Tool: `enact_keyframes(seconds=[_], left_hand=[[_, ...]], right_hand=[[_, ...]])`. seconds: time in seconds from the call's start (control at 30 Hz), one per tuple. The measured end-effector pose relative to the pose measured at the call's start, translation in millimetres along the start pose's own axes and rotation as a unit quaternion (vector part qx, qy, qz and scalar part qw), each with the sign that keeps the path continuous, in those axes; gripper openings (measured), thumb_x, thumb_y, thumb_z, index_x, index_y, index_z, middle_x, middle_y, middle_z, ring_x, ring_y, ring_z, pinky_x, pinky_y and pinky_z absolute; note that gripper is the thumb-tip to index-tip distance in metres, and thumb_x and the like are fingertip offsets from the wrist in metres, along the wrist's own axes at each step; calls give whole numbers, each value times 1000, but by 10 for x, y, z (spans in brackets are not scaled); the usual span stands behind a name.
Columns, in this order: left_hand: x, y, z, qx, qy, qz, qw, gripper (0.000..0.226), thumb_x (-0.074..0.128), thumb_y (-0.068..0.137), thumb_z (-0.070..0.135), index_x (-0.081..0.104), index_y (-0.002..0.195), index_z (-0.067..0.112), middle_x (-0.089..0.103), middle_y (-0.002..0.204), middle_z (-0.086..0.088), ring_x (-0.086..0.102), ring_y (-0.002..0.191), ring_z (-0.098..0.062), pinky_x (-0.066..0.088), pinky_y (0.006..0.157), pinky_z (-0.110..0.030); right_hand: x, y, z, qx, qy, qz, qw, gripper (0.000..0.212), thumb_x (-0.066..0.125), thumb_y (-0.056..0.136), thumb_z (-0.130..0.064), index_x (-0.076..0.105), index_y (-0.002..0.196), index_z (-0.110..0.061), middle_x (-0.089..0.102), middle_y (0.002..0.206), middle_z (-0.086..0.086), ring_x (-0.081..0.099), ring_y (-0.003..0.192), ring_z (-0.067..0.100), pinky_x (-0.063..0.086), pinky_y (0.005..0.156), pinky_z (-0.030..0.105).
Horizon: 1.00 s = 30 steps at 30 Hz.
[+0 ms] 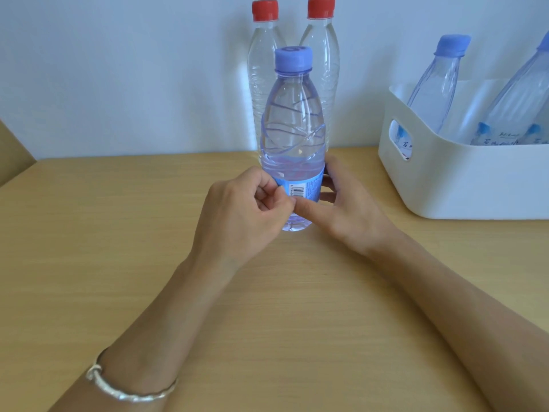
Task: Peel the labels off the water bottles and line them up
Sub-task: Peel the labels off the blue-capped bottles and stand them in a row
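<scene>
Here, left hand (246,209) pinches bottle's (292,120) blue barcoded label (307,185).

Head-worn wide-angle view, facing forward and down over the table (118,233), close behind the left hand (243,212) and right hand (353,209).

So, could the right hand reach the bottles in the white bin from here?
Probably yes: the bin sits open-topped just beside the right hand, bare table between, though that hand grips the front bottle.

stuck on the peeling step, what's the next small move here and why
Probably pull the edge of the blue label leftward, off the blue-capped bottle: the left hand pinches it by the barcode while the right hand grips the bottle.
</scene>
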<state>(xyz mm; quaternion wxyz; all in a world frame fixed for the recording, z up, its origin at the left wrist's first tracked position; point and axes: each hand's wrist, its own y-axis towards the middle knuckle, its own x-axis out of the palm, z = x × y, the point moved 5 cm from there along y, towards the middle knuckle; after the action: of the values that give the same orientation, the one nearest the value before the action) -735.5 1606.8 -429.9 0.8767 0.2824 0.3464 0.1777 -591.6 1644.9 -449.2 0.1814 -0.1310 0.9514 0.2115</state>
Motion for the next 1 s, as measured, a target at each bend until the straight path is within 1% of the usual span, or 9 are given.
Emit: enact_keyframes(seconds=[0.27, 0.43, 0.53, 0.67, 0.77, 0.9, 0.93, 0.97, 1.0], left_hand=[[3, -17, 26, 35, 22, 8, 999, 20, 64, 75, 34, 60, 71, 15, 58, 54, 12, 58, 63, -11, 48, 59, -31], [4, -24, 34, 23, 16, 19, 999, 22, 66, 75, 35, 60, 69, 15, 56, 53, 14, 57, 61, -11, 48, 59, -31], [1, -24, 47, 25, 16, 22, 999, 19, 64, 76, 32, 60, 68, 15, 54, 52, 16, 58, 64, -10, 47, 58, -28], [-1, -21, 54, 30, 28, 24, 999, 15, 59, 76, 25, 60, 68, 12, 50, 49, 17, 57, 66, -13, 44, 57, -27], [1, -13, 30, 22, 21, 15, 999, 14, 57, 76, 23, 59, 69, 11, 53, 50, 12, 56, 64, -15, 44, 56, -27], [3, -10, -13, -12, -19, -13, 1000, 15, 56, 78, 21, 58, 70, 9, 59, 54, 4, 56, 61, -16, 40, 52, -16], [8, -9, -40, -26, -32, -23, 999, 15, 56, 78, 22, 58, 71, 9, 60, 55, 0, 56, 58, -18, 42, 53, -18], [14, -4, -75, -44, -48, -32, 997, 17, 55, 78, 25, 58, 72, 9, 62, 57, -7, 58, 57, -20, 49, 56, -25], [21, 7, -118, -63, -68, -37, 995, 19, 54, 76, 28, 58, 72, 10, 65, 62, -14, 63, 63, -29, 54, 62, -34]], right_hand=[[20, -2, -3, 0, -9, 19, 1000, 53, 78, 74, -33, 47, 117, -37, 62, 108, -27, 58, 103, -10, 48, 86, 12], [6, -11, -23, 0, -21, 14, 1000, 47, 78, 72, -37, 46, 105, -46, 64, 103, -27, 59, 101, -8, 50, 88, 19], [6, -11, -22, 0, -22, 15, 1000, 45, 78, 72, -39, 47, 104, -47, 65, 105, -26, 60, 101, -6, 51, 89, 23], [9, 0, -25, -3, -16, 15, 1000, 50, 79, 72, -39, 49, 111, -40, 64, 104, -26, 60, 101, -9, 50, 89, 20], [10, 2, -19, -3, -10, 14, 1000, 52, 79, 71, -42, 49, 113, -40, 65, 107, -24, 60, 103, -8, 50, 90, 21], [-1, 6, 12, 5, 19, 5, 1000, 50, 79, 73, -35, 50, 114, -39, 65, 111, -22, 59, 107, -6, 50, 91, 19], [-2, 10, 29, 8, 29, 1, 1000, 51, 78, 76, -32, 51, 119, -34, 64, 115, -19, 59, 110, -4, 51, 92, 22], [-5, 11, 41, 11, 37, -3, 999, 52, 77, 79, -30, 51, 125, -29, 64, 118, -16, 58, 112, -1, 51, 94, 25], [-8, 11, 52, 12, 42, -5, 999, 53, 75, 81, -29, 51, 128, -25, 64, 121, -14, 58, 114, 1, 52, 94, 29]])
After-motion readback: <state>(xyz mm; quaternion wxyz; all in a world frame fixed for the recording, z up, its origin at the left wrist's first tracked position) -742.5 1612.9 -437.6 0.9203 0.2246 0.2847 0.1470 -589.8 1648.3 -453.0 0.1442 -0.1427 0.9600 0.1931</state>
